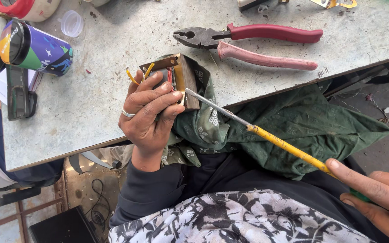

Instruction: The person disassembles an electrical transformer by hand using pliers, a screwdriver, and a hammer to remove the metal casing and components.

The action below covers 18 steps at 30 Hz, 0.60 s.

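I look down on a scuffed pale counter (113, 108) whose near edge runs diagonally across my lap, where a dark green patterned cloth (302, 130) spreads from the edge toward the right. Far on the counter lie red-handled pliers (253, 39), jaws pointing left, well apart from my hands. At far left a colourful printed can (34, 47) lies tilted beside a clear plastic lid (72, 23), with a dark flat device (20, 92) just near of the can. My left hand (149, 117), a ring on one finger, has its grip clamped around a small block-shaped transformer (176, 74) with a brownish frame, held over the counter's near edge against the cloth; yellow wires (140, 74) stick out from its far-left side. My right hand (374, 193), at the near right corner, grips the yellow handle of a long thin tool (266, 135), fingers closed on it, its grey metal tip touching the transformer's right side.
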Available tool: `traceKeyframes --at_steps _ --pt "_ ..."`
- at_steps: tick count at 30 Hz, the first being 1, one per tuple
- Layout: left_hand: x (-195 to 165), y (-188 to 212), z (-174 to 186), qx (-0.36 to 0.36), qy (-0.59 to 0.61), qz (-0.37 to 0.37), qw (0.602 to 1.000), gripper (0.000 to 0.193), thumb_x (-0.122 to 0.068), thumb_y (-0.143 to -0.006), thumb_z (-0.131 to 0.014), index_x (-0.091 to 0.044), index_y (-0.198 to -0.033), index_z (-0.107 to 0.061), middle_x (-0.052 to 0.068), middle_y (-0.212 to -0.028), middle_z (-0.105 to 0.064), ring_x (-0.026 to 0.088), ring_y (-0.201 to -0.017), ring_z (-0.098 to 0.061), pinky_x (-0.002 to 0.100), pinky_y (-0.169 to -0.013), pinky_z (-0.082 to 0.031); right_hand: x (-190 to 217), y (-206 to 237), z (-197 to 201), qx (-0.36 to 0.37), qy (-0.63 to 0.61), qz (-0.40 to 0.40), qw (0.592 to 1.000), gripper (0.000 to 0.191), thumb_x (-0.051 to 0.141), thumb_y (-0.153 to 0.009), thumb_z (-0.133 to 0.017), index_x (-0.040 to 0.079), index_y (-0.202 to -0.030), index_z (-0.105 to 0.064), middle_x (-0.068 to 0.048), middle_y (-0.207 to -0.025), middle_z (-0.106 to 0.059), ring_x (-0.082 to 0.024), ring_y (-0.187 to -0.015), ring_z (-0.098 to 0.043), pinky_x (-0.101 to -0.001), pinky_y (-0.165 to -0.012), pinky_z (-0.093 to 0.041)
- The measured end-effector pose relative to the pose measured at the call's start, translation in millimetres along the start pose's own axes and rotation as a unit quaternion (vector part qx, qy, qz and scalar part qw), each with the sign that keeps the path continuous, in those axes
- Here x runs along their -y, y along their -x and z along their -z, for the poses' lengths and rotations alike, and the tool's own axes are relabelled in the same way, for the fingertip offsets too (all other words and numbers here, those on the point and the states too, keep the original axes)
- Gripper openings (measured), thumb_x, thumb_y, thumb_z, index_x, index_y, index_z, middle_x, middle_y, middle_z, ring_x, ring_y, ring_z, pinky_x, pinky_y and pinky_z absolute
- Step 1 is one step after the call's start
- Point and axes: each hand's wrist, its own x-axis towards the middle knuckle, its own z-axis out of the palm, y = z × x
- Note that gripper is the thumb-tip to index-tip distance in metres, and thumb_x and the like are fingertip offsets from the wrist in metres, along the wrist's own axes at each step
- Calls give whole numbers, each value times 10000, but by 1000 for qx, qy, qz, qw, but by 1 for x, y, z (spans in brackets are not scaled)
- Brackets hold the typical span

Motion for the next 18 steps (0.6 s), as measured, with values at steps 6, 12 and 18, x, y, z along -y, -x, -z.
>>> traceKeyframes --at_steps 6,12,18 --pt "-4 -1 -3 -10 0 3 1000 246 -289 -877 -834 -124 -1054 -789 10 -1052 -703 235 -1239 -691 423 -1228 -430 7 4 4 44 49 -63 996 836 292 -702 -811 362 -1488 -535 36 -625 -629 -95 -572 -606 -321 -583 -503" --pt "-6 -4 -2 -20 5 -11 1000 234 -245 -870 -850 -108 -1051 -795 19 -1045 -717 239 -1229 -694 421 -1205 -445 14 17 6 0 25 -49 998 821 213 -711 -765 323 -1490 -531 10 -628 -721 -111 -583 -672 -319 -582 -510" --pt "-7 -6 0 -32 4 -29 999 206 -212 -863 -863 -106 -1027 -796 24 -1029 -738 246 -1208 -699 455 -1222 -472 47 23 23 33 34 -62 997 796 225 -783 -730 334 -1527 -468 36 -732 -726 -107 -640 -703 -341 -623 -527"
